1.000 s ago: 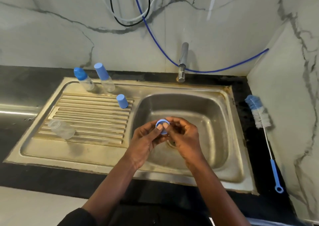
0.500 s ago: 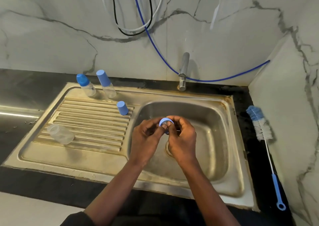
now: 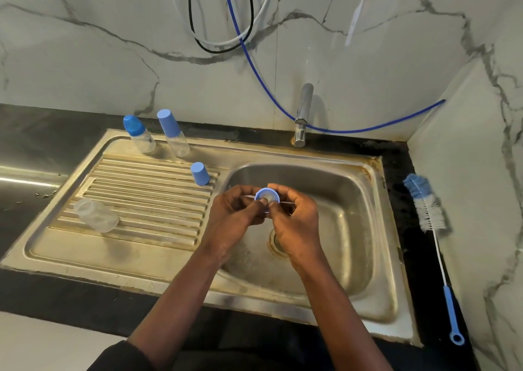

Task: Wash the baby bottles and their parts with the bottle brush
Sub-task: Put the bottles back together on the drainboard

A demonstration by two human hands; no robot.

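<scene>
Over the steel sink basin (image 3: 348, 201), my left hand (image 3: 236, 219) and my right hand (image 3: 294, 220) together hold a small blue bottle ring (image 3: 267, 194); both thumbs press into its open middle while the curled fingers grip its rim. Two capped baby bottles (image 3: 140, 135) (image 3: 174, 137) stand at the back of the drainboard. A loose blue cap (image 3: 200, 174) stands near the basin's left edge. An uncapped clear bottle (image 3: 96, 215) lies on its side on the drainboard ribs. The bottle brush (image 3: 427, 209) lies on the black counter at the right.
A chrome tap (image 3: 302, 116) rises behind the basin, with a blue hose (image 3: 254, 67) and other cables hanging on the marble wall. The drainboard (image 3: 147, 201) slopes at the left. A marble side wall closes the right.
The ring stays held over the basin by both hands; the thumbs have shifted on it, and its open side now faces up more. The head camera has tilted up slightly.
</scene>
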